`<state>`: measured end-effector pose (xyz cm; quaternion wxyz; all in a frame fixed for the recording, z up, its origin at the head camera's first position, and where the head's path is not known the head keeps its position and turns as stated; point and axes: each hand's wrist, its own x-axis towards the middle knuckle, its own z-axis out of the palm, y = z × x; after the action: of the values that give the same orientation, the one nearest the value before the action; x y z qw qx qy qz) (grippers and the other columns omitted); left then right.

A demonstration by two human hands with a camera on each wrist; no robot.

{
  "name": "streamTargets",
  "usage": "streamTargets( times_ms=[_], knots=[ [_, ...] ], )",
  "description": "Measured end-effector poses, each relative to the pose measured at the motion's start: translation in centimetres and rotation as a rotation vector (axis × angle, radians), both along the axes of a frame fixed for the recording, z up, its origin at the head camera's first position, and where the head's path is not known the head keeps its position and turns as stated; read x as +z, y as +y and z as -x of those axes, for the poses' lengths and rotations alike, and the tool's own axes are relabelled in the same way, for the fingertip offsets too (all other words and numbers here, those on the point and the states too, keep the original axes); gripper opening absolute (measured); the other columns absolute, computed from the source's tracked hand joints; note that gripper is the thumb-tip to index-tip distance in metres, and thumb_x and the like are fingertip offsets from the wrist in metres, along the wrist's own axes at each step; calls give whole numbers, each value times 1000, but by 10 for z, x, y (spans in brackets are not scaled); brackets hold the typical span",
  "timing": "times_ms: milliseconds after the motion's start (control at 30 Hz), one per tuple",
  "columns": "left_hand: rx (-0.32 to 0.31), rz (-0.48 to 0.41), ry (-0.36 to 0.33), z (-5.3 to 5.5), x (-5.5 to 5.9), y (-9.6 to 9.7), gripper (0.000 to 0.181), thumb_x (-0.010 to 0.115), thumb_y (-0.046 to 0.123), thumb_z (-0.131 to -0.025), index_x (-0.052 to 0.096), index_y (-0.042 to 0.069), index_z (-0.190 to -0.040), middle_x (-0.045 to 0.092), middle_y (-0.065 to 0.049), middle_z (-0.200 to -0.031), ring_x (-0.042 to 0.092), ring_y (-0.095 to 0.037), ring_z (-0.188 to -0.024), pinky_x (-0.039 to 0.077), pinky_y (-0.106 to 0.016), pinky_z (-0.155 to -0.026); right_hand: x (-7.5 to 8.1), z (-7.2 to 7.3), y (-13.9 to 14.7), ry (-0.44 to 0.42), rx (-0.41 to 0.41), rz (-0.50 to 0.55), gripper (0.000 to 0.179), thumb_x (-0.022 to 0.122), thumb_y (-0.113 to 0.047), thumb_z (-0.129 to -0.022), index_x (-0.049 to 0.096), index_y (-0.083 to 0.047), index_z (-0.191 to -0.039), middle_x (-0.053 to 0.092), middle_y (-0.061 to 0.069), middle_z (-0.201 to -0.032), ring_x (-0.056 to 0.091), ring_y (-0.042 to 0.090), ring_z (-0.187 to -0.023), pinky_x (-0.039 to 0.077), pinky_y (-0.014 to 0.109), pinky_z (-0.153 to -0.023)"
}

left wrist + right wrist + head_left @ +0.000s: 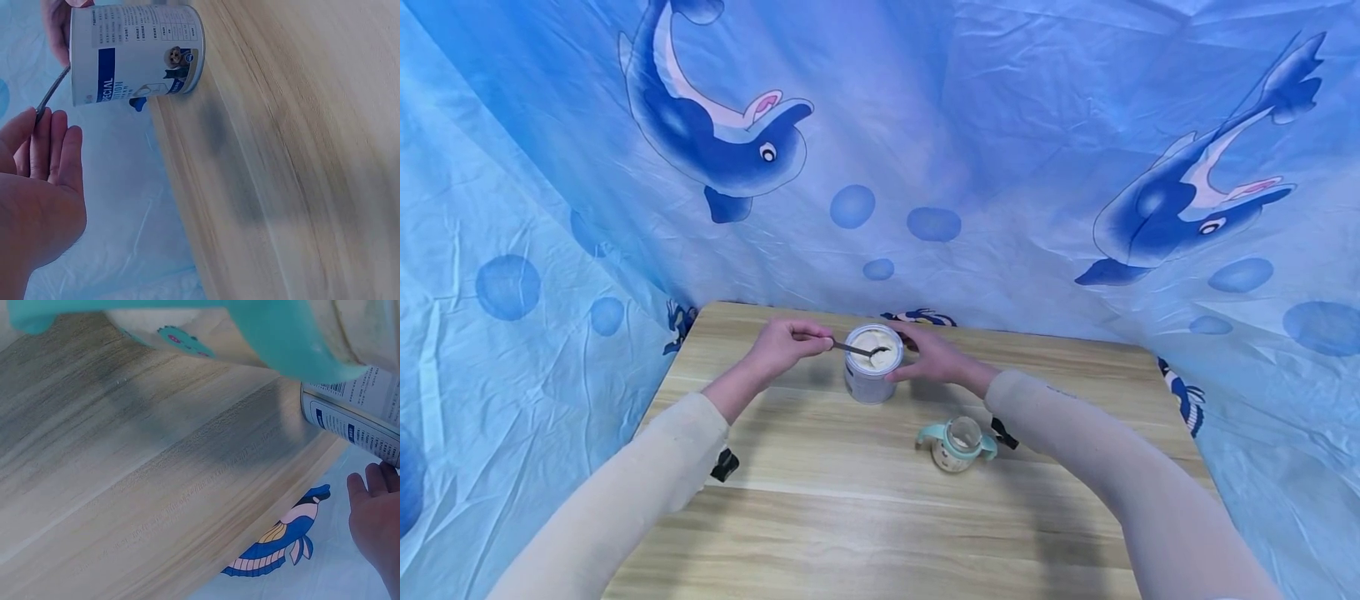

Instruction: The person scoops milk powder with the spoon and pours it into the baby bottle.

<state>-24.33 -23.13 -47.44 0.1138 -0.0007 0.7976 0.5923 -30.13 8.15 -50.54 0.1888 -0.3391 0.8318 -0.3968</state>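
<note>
Near the table's back edge stands a white can (868,388), its top uncovered and pale powder (867,340) inside. Blue lettering and pictures of a dog and a cat show on its label (144,69) in the left wrist view. My left hand (781,347) pinches the handle of a dark metal spoon (850,347) between thumb and fingers. The spoon's head lies over the powder, within the can's rim. From the right, my right hand (936,357) grips the can's side, thumb in front and fingers behind. Part of those fingers is hidden.
A small baby bottle (953,457) with mint-green handles stands uncapped on the wooden table (820,533), in front of the right forearm; something pale is inside. Blue dolphin-print cloth (1000,125) hangs behind and on both sides of the table.
</note>
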Motion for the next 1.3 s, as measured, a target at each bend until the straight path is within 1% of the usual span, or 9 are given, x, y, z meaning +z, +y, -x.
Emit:
streamTargets(
  times_ms=[133,167,267,400,500,667,767,1033,1300],
  knots=[
    [22,-100,-64,2,-6,1,38,81,10,-97,71,-6,-130,76,-18,-125,75,-30,-111,63,-36,-100,-3,0,1,-33,-8,30,98,94,-27,-85,39,-12,-165,51,8,-160,49,27,-148,43,42,-125],
    [28,-119,-77,3,-8,1,38,80,9,-97,71,-7,-131,74,-20,-127,75,-31,-112,62,-39,-102,-4,1,1,-39,-10,35,98,94,-27,-85,39,-13,-164,51,8,-160,49,27,-148,43,41,-125],
    [45,-171,-97,3,-12,2,37,78,5,-98,69,-9,-131,72,-22,-131,77,-22,-104,60,-42,-105,-6,1,1,-49,-13,50,99,95,-27,-84,39,-12,-164,51,9,-160,50,27,-148,43,41,-125],
    [63,-230,-109,3,-16,2,35,76,2,-99,68,-11,-131,74,-20,-125,78,-14,-96,61,-41,-103,-6,1,1,-56,-9,68,98,95,-25,-85,39,-12,-164,51,8,-160,49,27,-149,43,41,-125],
    [79,-271,-126,3,-19,2,36,75,1,-99,66,-13,-132,78,-16,-116,78,-14,-94,62,-39,-100,-6,0,1,-58,-9,72,97,95,-24,-85,39,-13,-164,51,8,-159,48,28,-149,42,42,-125],
    [107,-298,-165,3,-23,3,35,74,2,-100,67,-11,-132,79,-11,-111,79,-14,-94,63,-36,-98,-5,0,0,-66,-13,65,97,94,-23,-85,39,-13,-164,51,8,-159,48,28,-149,43,41,-125],
    [129,-297,-184,1,-23,4,34,74,1,-100,67,-10,-132,79,-12,-110,79,-14,-93,64,-33,-95,-5,-1,0,-65,-12,58,98,94,-23,-86,37,-13,-165,51,8,-160,48,28,-149,42,41,-125],
    [188,-352,-231,-1,-22,8,35,71,-1,-101,64,-12,-133,80,-7,-97,78,-12,-86,65,-28,-90,-5,0,0,-62,-8,60,98,93,-23,-86,37,-12,-165,50,9,-161,48,29,-149,42,43,-125],
    [209,-365,-250,-2,-21,6,35,71,-1,-102,64,-12,-134,79,-5,-96,78,-13,-87,65,-28,-90,-6,0,1,-56,-3,68,98,93,-26,-87,36,-14,-166,49,8,-161,47,29,-150,42,46,-126]
  ],
)
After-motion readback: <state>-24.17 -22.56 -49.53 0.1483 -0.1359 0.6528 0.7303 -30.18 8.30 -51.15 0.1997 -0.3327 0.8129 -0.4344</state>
